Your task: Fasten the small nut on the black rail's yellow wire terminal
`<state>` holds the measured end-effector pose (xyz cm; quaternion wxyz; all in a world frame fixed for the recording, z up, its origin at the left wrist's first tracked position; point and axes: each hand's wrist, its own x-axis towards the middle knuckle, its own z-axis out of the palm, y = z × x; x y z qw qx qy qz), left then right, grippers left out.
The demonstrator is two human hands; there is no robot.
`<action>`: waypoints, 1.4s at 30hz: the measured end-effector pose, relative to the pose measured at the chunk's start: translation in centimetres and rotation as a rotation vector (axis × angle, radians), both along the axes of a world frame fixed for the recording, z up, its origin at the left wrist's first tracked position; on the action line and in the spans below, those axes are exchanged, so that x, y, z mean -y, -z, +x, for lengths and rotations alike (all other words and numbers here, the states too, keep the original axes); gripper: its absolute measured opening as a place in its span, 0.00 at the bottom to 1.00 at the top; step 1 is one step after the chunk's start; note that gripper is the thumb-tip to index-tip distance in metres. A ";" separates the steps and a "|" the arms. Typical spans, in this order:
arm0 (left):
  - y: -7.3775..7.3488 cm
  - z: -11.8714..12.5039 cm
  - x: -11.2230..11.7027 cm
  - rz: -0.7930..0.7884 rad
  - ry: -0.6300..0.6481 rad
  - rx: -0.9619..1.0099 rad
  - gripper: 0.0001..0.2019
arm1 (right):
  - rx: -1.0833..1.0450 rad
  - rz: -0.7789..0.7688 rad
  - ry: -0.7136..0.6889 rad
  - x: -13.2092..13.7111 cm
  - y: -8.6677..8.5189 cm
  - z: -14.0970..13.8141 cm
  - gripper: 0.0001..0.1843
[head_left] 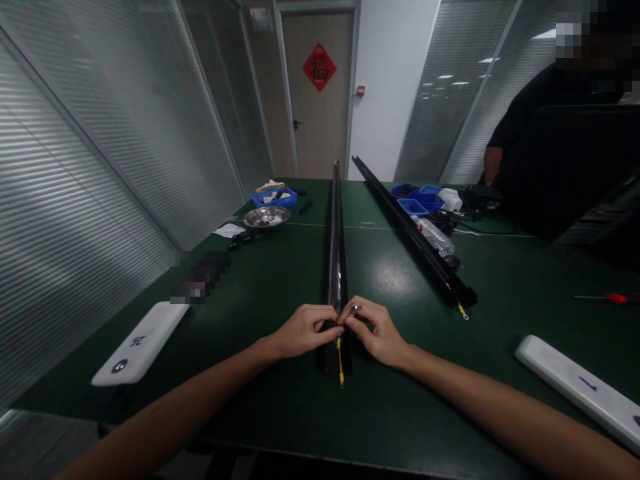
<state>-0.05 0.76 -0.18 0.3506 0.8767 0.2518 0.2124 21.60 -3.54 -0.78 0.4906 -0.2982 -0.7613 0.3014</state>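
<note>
A long black channel-shaped rail [336,247] lies lengthwise on the green table, its near end in front of me. Both hands meet over that end. My left hand [306,330] comes from the left with thumb and fingers pinched together at the rail. From the right, my right hand [375,332], with a ring on one finger, pinches at the same spot. Whatever sits between the fingertips is too small and covered to make out. Just below them, a short yellow wire [341,363] with a metal ring terminal hangs out of the rail's end.
A second black rail [415,237] with a yellow-green wire lies to the right, beside a plastic bottle [434,237] and blue bins [425,200]. Left are a metal bowl [267,218] and a white power bank [143,343]. Another white device [583,387] and a screwdriver [613,299] lie right. A person [525,113] is behind a monitor.
</note>
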 end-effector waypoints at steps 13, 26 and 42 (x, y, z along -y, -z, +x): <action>-0.2 0.0 0.1 0.005 0.022 0.001 0.11 | -0.006 -0.003 -0.016 -0.1 0.3 0.0 0.14; -0.2 0.0 0.2 0.005 0.008 -0.016 0.10 | -0.017 -0.022 -0.032 0.0 0.2 0.0 0.14; -0.3 0.1 0.3 0.039 0.012 -0.011 0.09 | -0.023 -0.002 -0.032 -0.1 0.2 0.0 0.13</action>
